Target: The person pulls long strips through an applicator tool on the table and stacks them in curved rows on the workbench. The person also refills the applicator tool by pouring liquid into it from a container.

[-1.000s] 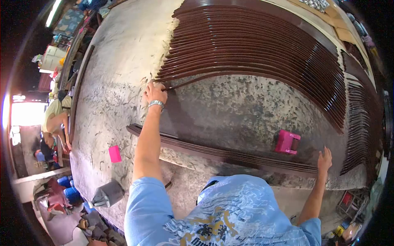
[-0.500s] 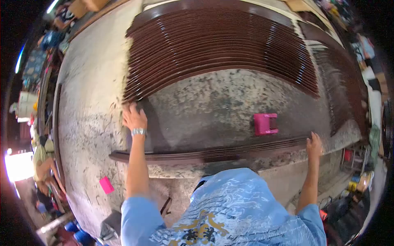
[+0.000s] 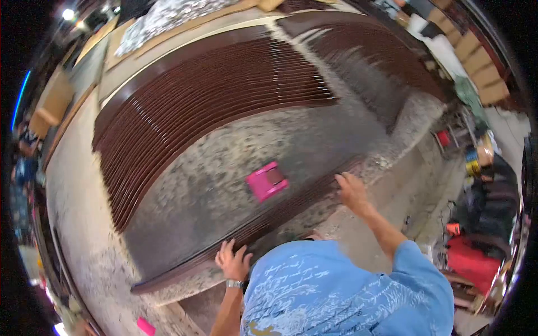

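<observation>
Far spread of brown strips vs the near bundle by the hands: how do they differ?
Size: the far spread covers a broad area in many rows; the near bundle is a narrow band.
Hands: the left hand and right hand are at the near bundle; neither is at the far spread.
Shared: both are dark brown strips laid side by side.

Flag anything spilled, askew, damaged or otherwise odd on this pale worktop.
One thing: dark blotches and smears mark the broad pale worktop between the curved rows of glossy dark-brown strips and the long bundle of thin brown strips. They look odd against the pale surface, perhaps old stains; whether wet isn't clear.
</observation>
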`<state>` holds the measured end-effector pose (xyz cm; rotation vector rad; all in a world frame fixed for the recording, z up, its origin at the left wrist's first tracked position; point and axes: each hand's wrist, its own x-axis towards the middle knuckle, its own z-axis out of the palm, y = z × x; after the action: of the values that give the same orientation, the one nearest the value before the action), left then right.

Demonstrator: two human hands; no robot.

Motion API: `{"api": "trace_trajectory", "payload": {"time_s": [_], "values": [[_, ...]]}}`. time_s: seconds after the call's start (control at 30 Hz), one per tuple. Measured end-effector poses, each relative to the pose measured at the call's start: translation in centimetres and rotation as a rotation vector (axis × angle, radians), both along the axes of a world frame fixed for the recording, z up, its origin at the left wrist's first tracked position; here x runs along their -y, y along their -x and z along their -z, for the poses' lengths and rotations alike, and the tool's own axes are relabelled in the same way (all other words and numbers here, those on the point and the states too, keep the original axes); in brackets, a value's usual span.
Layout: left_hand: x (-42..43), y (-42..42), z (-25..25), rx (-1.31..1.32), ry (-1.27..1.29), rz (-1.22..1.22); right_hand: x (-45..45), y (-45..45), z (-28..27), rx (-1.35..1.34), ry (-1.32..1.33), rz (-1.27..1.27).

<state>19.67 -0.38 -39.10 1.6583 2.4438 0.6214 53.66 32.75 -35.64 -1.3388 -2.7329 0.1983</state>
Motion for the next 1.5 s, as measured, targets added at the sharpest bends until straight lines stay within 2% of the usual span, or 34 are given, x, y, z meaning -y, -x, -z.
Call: {"api": "trace_trajectory", "payload": {"time_s": [0.2,0.37,0.5,0.6,0.7,0.73,0.8,0.83,0.87,0.9,0.97,1.0,1.1,1.2,1.27,1.33,1.43,1.5], "values": [[-1.3,-2.5,-0.8,-0.036,0.054,-0.177,-1.9,-2.7,1.1,0.007,-0.001,-0.024],[-2.6,-1.4,-2.2,-0.162,0.183,-0.193,-3.6,-4.9,1.5,0.022,-0.002,-0.120],[0.8,1.1,-3.1,-0.203,0.286,-0.275,-6.3,-8.5,2.1,0.063,-0.071,-0.161],[7.7,5.6,-0.4,-0.254,0.418,-0.424,-7.9,-10.1,1.4,0.135,-0.050,-0.147],[12.5,11.5,-0.6,-0.293,0.411,-0.250,-8.9,-9.8,0.8,0.194,-0.017,-0.172],[14.8,15.3,0.8,-0.726,0.391,-0.020,-8.7,-8.7,0.2,0.171,0.004,-0.191],[9.2,15.8,-9.5,-0.344,-0.026,-0.442,-8.1,-5.5,-1.4,0.057,0.046,-0.205],[5.2,14.9,-16.3,-0.482,-0.064,-0.416,-7.8,-3.2,-2.4,-0.031,0.073,-0.197],[2.0,13.8,-21.7,-0.465,-0.141,-0.498,-7.2,-0.9,-3.2,-0.115,0.109,-0.192],[0.1,13.7,-25.7,-0.567,-0.263,-0.469,-7.0,1.5,-3.8,-0.171,0.142,-0.202],[-3.4,12.7,-33.8,-0.839,-0.327,-0.331,-6.4,6.5,-5.5,-0.215,0.246,-0.177],[-4.3,12.1,-36.4,-0.822,-0.349,-0.343,-6.0,8.7,-6.5,-0.204,0.315,-0.136],[-5.3,10.7,-39.9,-0.950,-0.269,-0.358,-5.5,13.4,-6.9,-0.557,0.830,-0.032],[-8.5,8.9,-42.4,-1.080,-0.373,-0.127,-6.0,15.8,-4.5,-0.702,0.989,-0.042],[-10.8,8.0,-43.2,-1.152,-0.483,0.079,-6.0,16.7,-3.3,-0.675,0.970,-0.029],[-12.3,7.3,-43.0,-1.164,-0.588,0.185,-6.0,17.3,-0.8,-0.645,0.920,-0.056],[-13.0,7.2,-42.3,-1.107,-0.679,0.214,-4.6,17.7,0.4,-0.758,0.798,-0.129],[-12.3,8.4,-42.5,-1.073,-0.670,0.266,-4.9,17.3,3.0,-0.588,0.739,-0.098]]}}
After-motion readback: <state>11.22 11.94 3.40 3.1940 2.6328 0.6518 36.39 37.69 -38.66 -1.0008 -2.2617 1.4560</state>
